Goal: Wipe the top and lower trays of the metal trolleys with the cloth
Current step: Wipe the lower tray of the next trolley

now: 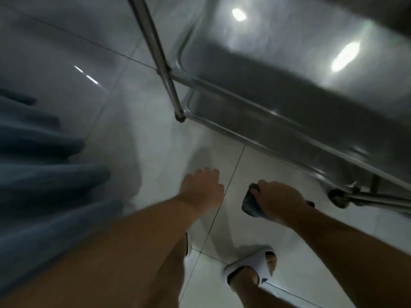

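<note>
Here left hand hangs, fingers loose; right hand grips cloth (dark) near trolley.

Under me the floor is pale, glossy tile, grey-white in dim light, with thin dark grout lines crossing it at angles. A short bright streak of reflected light shines on the tile at my upper left, and soft shadows pool across the middle. Along my left side hangs a blue-grey pleated curtain, its folds blurred and reaching down toward the tiles. Near the bottom I see my own feet in white open-toed slippers standing on the tile. The whole view is smeared by motion, so finer detail is lost.
</note>
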Tool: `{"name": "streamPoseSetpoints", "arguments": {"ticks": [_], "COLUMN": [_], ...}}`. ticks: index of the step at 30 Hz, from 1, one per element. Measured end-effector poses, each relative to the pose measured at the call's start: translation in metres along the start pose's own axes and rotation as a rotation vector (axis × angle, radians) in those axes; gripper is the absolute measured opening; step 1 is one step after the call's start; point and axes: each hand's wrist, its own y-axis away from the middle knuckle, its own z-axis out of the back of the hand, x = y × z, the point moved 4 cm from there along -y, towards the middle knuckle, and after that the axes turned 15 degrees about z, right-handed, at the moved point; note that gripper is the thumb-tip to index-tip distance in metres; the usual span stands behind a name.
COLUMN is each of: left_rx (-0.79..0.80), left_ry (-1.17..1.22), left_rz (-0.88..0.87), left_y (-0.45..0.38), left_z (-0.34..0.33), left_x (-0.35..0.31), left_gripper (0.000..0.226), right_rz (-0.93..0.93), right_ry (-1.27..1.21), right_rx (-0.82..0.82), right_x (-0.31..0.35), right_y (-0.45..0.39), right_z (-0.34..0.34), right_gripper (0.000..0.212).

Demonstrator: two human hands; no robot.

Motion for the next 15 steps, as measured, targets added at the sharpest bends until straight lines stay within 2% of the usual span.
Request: {"name": "streamPoseSetpoints", "arguments": {"ticks": [4, 11, 15], "left_rx": [0.067, -0.063, -0.108], "left_ry": [-0.010, 0.112, 0.221], "left_rz": [0.089, 0.135, 0.177], "left_y": [0.089, 0.204, 0.243], "left_z": [0.059, 0.199, 0.279], "left_x": [0.035, 0.101, 0.145], "left_gripper": [0.047, 0.039, 0.038], "right_rz": [-0.036, -0.029, 0.104], "right_ry": [-0.116, -0.054, 0.097], "right_rx": [0.044, -0.068, -0.147], "right_x": [0.083, 0.195, 0.251], "right_y": [0.050, 0.112, 0.149], "right_z": [0.070, 0.226, 0.325], "right_gripper": [0.038, 0.036, 0.030]}}
